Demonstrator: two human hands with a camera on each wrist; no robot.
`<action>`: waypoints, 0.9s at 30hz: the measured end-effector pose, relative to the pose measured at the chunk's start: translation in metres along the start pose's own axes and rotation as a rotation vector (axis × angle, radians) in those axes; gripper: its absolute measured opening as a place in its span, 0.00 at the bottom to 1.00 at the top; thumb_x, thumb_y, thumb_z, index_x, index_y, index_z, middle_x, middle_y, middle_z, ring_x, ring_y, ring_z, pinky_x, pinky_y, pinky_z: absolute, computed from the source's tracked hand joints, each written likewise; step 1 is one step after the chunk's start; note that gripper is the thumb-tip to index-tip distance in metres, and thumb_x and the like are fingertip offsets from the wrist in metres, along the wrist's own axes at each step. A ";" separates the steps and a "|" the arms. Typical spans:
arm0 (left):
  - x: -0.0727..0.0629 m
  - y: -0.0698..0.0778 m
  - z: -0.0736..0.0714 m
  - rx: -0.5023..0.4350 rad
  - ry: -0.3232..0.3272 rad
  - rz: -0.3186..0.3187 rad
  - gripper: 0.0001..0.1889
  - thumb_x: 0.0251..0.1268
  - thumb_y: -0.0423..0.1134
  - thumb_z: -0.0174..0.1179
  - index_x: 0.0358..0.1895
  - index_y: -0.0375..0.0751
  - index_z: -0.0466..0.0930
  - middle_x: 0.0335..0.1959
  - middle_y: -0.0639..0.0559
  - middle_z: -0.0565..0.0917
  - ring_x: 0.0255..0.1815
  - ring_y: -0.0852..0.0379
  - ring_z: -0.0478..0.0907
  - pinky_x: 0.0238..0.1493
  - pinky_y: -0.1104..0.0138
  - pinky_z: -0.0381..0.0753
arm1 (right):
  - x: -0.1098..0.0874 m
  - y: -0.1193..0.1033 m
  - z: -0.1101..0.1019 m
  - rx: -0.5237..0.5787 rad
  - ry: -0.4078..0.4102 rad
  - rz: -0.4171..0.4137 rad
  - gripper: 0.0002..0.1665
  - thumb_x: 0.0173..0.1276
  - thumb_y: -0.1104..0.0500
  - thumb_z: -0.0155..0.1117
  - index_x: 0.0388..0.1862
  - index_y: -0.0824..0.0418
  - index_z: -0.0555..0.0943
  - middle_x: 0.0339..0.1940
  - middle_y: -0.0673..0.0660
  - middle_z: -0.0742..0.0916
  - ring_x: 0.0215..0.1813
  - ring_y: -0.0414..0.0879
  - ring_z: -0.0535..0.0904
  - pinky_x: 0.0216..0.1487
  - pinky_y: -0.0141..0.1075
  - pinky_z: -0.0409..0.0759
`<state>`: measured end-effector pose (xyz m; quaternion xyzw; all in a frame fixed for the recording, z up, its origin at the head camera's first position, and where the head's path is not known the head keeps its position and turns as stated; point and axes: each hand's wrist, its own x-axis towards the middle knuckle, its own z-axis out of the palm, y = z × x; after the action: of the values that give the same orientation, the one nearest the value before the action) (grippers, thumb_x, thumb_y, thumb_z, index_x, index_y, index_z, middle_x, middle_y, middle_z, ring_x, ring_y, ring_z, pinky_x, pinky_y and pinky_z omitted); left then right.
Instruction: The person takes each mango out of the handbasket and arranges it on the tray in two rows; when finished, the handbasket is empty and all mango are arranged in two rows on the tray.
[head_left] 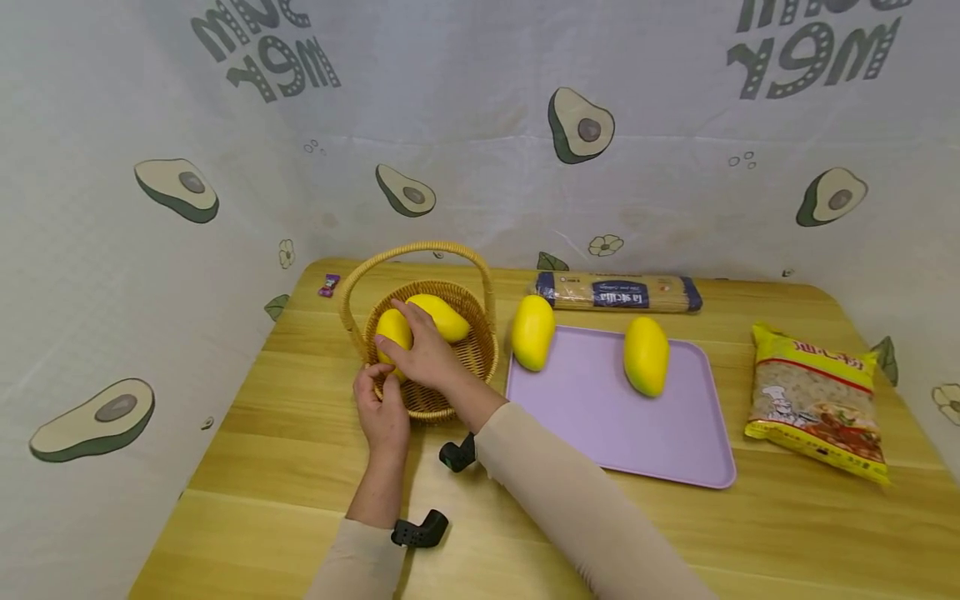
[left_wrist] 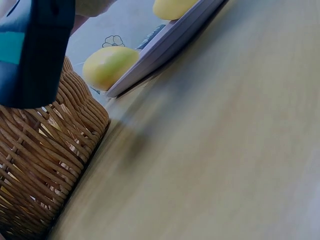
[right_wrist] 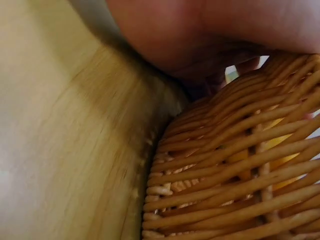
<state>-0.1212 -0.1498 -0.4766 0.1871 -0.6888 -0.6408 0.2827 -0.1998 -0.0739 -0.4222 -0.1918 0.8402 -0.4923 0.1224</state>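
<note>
A wicker basket [head_left: 476, 357] with an arched handle stands at the left of the table, two yellow mangoes inside it. My right hand [head_left: 429, 354] reaches over the near rim and grips the left mango [head_left: 392, 329], its fingers over the top. Behind those fingers lies the other mango [head_left: 444, 317], untouched as far as I can see. At the basket's front left, my left hand [head_left: 386, 421] holds the rim with bent fingers and thumb, close below the gripped mango. In both wrist views the basket's woven side [left_wrist: 55, 145] [right_wrist: 230, 165] shows close up.
Right of the basket lies a lilac tray [head_left: 600, 417] bearing a mango [head_left: 646, 357] and, at its left edge, another mango [head_left: 533, 333]. Behind is a pasta pack [head_left: 618, 292]. A yellow food bag [head_left: 817, 404] lies far right, a small purple wrapper [head_left: 329, 285] back left.
</note>
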 end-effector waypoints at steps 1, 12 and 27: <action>0.000 0.000 0.000 0.000 -0.001 0.002 0.07 0.70 0.31 0.51 0.43 0.30 0.76 0.59 0.35 0.74 0.79 0.42 0.58 0.83 0.48 0.50 | 0.000 0.001 0.000 -0.004 -0.002 0.000 0.43 0.75 0.38 0.57 0.84 0.42 0.55 0.86 0.57 0.56 0.83 0.59 0.58 0.78 0.59 0.65; -0.001 0.000 -0.001 -0.002 -0.011 -0.025 0.07 0.70 0.32 0.52 0.44 0.31 0.76 0.63 0.38 0.73 0.82 0.42 0.54 0.84 0.48 0.47 | 0.003 0.007 0.001 -0.011 -0.016 -0.012 0.43 0.75 0.39 0.57 0.84 0.44 0.55 0.85 0.55 0.60 0.83 0.55 0.59 0.79 0.54 0.65; -0.001 0.000 0.000 0.000 -0.012 -0.029 0.07 0.70 0.32 0.52 0.44 0.32 0.76 0.63 0.38 0.74 0.82 0.43 0.54 0.84 0.48 0.47 | 0.002 0.008 0.001 -0.049 -0.037 -0.042 0.39 0.78 0.40 0.54 0.83 0.47 0.58 0.84 0.56 0.62 0.83 0.53 0.58 0.81 0.52 0.62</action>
<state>-0.1204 -0.1492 -0.4771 0.1934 -0.6875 -0.6461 0.2692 -0.2031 -0.0719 -0.4295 -0.2213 0.8453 -0.4706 0.1227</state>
